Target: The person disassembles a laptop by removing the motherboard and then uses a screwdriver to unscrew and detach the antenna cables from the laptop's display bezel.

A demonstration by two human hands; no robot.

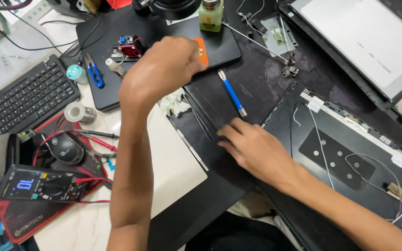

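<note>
My left hand (164, 69) is raised over the black mat, fingers closed on a small orange tool (202, 52) whose end shows past my knuckles. My right hand (252, 148) lies flat, fingers apart, pressing on a dark panel (210, 111) of an opened laptop. A blue-handled tool (231, 93) lies on that panel just beyond my right fingertips. A crumpled white wipe (173, 102) sits under my left wrist.
A laptop back cover (350, 139) with white wires lies at right, a screen panel (364, 42) behind it. At left are a keyboard (24, 100), mouse (65, 148), multimeter (38, 183), solder spool (79, 113), blue snips (93, 72) and a green bottle (211, 15).
</note>
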